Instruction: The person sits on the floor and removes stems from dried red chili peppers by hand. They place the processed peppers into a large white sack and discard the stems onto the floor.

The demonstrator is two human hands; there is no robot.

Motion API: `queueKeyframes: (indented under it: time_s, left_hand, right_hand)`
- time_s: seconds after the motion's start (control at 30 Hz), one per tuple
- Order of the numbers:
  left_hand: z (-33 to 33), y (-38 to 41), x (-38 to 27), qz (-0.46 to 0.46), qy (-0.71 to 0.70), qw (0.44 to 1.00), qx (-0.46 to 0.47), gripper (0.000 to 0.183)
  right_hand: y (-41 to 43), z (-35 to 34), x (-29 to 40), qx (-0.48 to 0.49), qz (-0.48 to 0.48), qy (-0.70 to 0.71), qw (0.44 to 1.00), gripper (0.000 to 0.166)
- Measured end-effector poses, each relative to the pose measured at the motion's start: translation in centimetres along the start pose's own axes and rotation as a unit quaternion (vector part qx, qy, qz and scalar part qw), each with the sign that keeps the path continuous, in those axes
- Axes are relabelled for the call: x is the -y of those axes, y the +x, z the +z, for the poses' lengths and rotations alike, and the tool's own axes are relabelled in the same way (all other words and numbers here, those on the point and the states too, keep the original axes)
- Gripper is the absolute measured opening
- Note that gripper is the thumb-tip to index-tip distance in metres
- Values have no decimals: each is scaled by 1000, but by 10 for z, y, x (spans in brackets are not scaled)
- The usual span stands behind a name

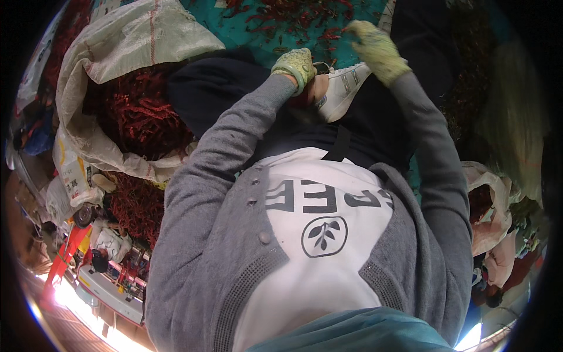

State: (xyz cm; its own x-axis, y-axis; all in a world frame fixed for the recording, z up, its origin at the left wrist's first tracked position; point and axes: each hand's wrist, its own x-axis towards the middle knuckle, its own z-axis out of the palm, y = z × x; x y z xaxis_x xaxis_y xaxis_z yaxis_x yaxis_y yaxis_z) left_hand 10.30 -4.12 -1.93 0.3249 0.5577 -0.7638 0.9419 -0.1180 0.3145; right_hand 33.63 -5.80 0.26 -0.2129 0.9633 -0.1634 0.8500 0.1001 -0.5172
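Note:
My left hand [295,64], in a yellow-green glove with a pale green bangle at the wrist, is curled beside a white sneaker [347,90]. Thin dark strands show by its fingers; whether it grips them is unclear. My right hand [379,52], gloved alike and slightly blurred, is over the sneaker's far end. A bit of red shows at its fingertips, and I cannot tell if it is held. Beyond both hands, dried red chilies [303,15] lie scattered on a teal sheet [211,17]. My legs, in dark trousers [211,90], are folded around the shoe.
At left, an open white woven sack [132,42] holds a heap of dried red chilies [145,110]. More chilies [134,207] are piled behind it. A pale bag [492,211] stands at right. Another person [110,242] and a vehicle [107,292] appear at lower left.

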Motion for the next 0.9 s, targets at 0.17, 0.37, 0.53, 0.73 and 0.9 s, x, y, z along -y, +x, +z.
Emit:
queueKeyframes:
  time_s: [0.17, 0.37, 0.53, 0.73, 0.9]
  left_hand:
    - [7, -2, 20, 38, -150, 985, -71, 37]
    - [3, 8, 37, 31, -652, 756, -37, 20]
    - [-3, 40, 28, 45, -449, 869, -202, 21]
    - [-33, 74, 2, 20, -65, 962, -264, 42]
    - [-42, 75, 0, 12, -4, 973, -232, 42]
  right_hand:
    - [37, 62, 4, 70, 0, -133, 989, 31]
    - [32, 66, -2, 26, 18, -62, 998, 28]
    - [34, 72, -4, 16, 18, -63, 998, 21]
    - [15, 51, 3, 15, 96, 99, 990, 18]
    - [32, 48, -2, -108, 138, 200, 964, 21]
